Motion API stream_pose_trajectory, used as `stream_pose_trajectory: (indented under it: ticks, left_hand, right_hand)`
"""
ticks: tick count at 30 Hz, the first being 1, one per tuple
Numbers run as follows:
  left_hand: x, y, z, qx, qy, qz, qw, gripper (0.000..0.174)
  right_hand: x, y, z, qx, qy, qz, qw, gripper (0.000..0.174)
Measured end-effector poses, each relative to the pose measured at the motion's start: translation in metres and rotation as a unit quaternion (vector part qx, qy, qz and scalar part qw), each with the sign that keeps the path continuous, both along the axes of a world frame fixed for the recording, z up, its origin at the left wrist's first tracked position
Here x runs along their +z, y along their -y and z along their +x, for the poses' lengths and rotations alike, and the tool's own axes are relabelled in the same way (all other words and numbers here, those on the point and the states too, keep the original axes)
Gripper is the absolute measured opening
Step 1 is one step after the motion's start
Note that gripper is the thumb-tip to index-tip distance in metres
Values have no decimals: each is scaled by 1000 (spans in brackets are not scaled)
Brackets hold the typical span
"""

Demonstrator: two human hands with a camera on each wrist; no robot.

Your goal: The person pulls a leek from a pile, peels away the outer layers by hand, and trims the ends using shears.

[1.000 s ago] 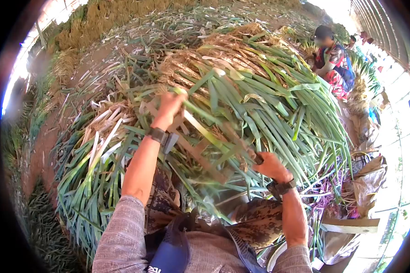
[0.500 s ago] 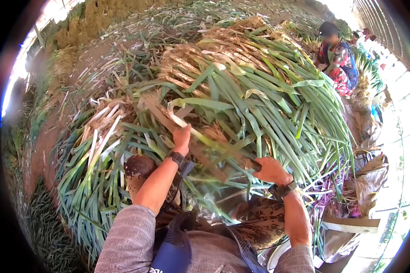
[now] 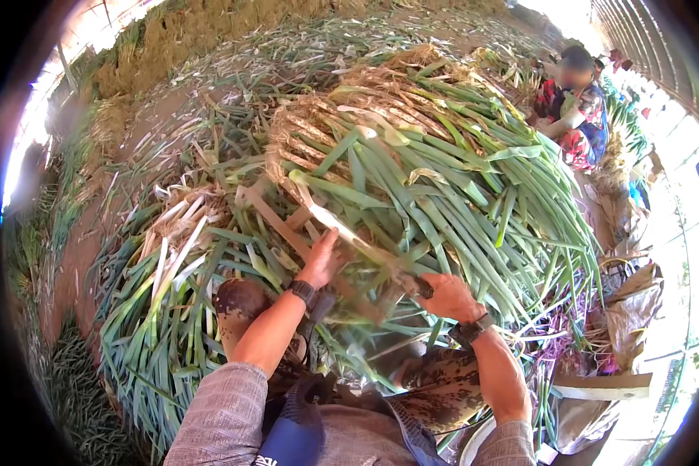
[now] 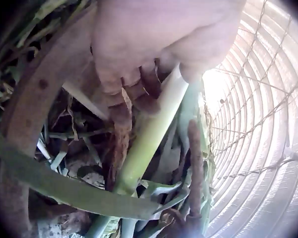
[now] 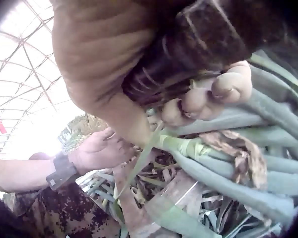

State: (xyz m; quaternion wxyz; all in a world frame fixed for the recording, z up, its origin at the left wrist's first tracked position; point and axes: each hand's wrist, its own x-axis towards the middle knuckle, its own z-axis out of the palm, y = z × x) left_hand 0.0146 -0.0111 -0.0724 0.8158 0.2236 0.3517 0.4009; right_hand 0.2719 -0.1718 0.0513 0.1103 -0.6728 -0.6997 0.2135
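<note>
Stalk (image 3: 342, 227) held slantwise, roots pointed away.
It is gripped mid-length by the left hand (image 3: 321, 260); a dark handle (image 3: 423, 287) is clenched in the right hand (image 3: 450, 297).

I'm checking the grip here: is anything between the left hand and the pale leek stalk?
Nothing visible. The left hand holds the leek stalk, with fingers and thumb curled round it. The right hand grips a dark handle close by, over the leek pile.
</note>
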Motion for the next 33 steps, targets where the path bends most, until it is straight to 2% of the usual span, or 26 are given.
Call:
stream_pose_trajectory:
  ticks: [1,5,8,11,15,17,20,21,24,26,27,29,32,33]
  left_hand:
    - [1,2,-2,-38,4,15,999,42]
    - [-14,12,4,-34,38,34,998,51]
    - [-12,19,5,-72,68,45,994,49]
    - [-1,30,9,-76,37,30,996,46]
    - [-17,36,12,-95,63,67,991,40]
    - [-3,44,18,-41,58,31,997,33]
    - [-53,25,11,-28,55,4,998,35]
    - [-49,22,8,-29,56,2,998,35]
    - [-14,1,-8,113,70,-33,991,38]
    - [-25,-24,-20,221,107,4,969,36]
    - [-23,-32,-25,225,107,6,968,36]
    - [-18,-45,-30,283,124,5,951,32]
    - [-19,-51,-35,251,87,28,964,32]
    - [-13,-50,-35,225,99,23,969,34]
  right_hand:
    - [0,0,-2,6,-21,12,1000,31]
    - [-1,-16,-17,9,-2,16,1000,30]
    - [-9,-34,-24,17,12,22,1000,30]
    - [-1,-51,-40,20,5,21,1000,29]
    - [-1,-61,-51,59,16,-14,998,30]
    - [-16,-66,-46,27,37,42,998,30]
    - [7,-59,-51,58,9,-12,998,30]
    - [8,-56,-49,57,9,-14,998,30]
    - [11,-43,-21,0,-2,-48,999,32]
    - [2,-29,3,6,14,-57,998,38]
    - [5,-21,7,10,14,-57,998,38]
    - [15,-4,10,24,8,-180,983,40]
    - [10,13,14,19,-18,-179,983,43]
    - [9,16,15,37,-10,-147,988,36]
